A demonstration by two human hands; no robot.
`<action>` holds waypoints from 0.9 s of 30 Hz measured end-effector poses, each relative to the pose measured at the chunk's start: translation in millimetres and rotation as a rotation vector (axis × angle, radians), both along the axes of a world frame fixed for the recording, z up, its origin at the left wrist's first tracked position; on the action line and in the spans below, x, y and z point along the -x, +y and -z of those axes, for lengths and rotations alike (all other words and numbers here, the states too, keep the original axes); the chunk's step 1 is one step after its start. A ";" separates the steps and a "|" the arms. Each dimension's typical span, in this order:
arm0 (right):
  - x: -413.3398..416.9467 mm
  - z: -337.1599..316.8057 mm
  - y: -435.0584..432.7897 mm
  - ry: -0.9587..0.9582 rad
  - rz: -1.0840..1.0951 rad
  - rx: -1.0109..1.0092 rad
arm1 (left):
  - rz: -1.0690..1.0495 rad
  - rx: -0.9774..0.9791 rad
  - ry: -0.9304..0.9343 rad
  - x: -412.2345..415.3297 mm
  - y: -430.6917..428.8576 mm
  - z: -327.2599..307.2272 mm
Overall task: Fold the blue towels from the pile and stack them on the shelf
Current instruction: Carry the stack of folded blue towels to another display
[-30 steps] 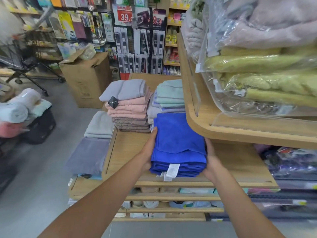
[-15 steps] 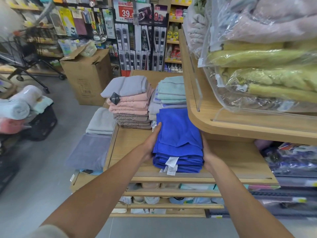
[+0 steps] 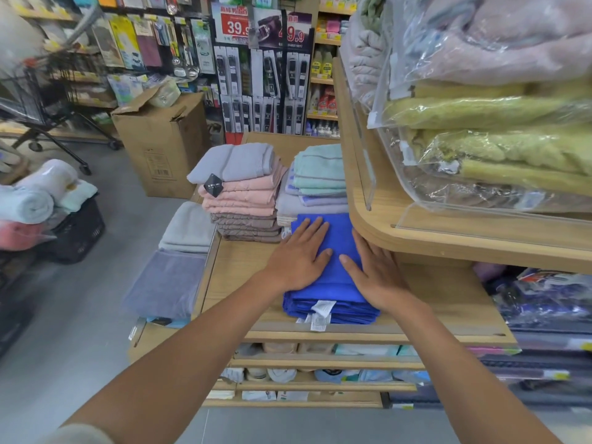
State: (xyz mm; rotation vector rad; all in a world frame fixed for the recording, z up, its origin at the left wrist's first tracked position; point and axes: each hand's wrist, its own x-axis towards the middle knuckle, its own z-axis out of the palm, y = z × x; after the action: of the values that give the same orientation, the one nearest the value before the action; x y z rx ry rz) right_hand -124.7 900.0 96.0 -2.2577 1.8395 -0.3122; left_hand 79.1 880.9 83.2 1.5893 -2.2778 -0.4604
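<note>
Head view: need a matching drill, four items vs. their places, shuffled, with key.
Items:
1. blue towels
2. pink towels
3. mint towels
4. cardboard box

Places:
A. standing on the floor
B. under the left hand and right hand, both flat
C. directly under a grey towel
D. top of the stack just behind the blue towels

Pairs: 1-B, 2-C, 3-D, 4-A
</note>
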 end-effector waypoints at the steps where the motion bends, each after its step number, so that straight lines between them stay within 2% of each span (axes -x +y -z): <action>1: 4.2 9.4 0.6 -0.011 -0.002 -0.025 | 0.020 -0.041 0.044 -0.8 0.3 7.7; 4: 6.9 24.7 -3.8 -0.094 0.011 -0.066 | 0.031 -0.106 0.141 1.6 -3.9 20.5; 9: 5.2 21.6 -6.7 -0.116 0.024 -0.096 | 0.040 -0.115 0.161 0.6 -10.3 22.4; 12: 2.6 15.4 -3.4 -0.065 0.024 -0.058 | 0.034 -0.051 0.194 -1.4 -4.2 19.5; 15: -3.4 -3.0 -0.6 -0.033 0.046 -0.013 | 0.032 0.046 0.313 -13.4 4.7 6.2; 20: -31.0 -38.3 20.3 -0.147 -0.033 0.072 | -0.005 0.136 0.502 -59.8 39.7 -10.3; 22: -60.2 -44.2 39.4 -0.265 -0.136 0.182 | -0.066 0.112 0.575 -87.4 64.5 -8.7; 24: -99.4 -44.0 61.8 -0.471 -0.203 0.187 | -0.139 0.077 0.649 -120.6 97.4 0.9; 27: -166.6 -25.7 95.7 -0.886 -0.185 -0.117 | -0.284 0.016 0.790 -179.5 158.1 31.6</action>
State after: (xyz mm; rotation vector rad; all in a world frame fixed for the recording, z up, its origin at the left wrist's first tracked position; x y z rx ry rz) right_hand 41.9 995.7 121.6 -1.7391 1.1375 -0.9508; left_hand 258.5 1039.0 51.6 1.3550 -1.4422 -0.8108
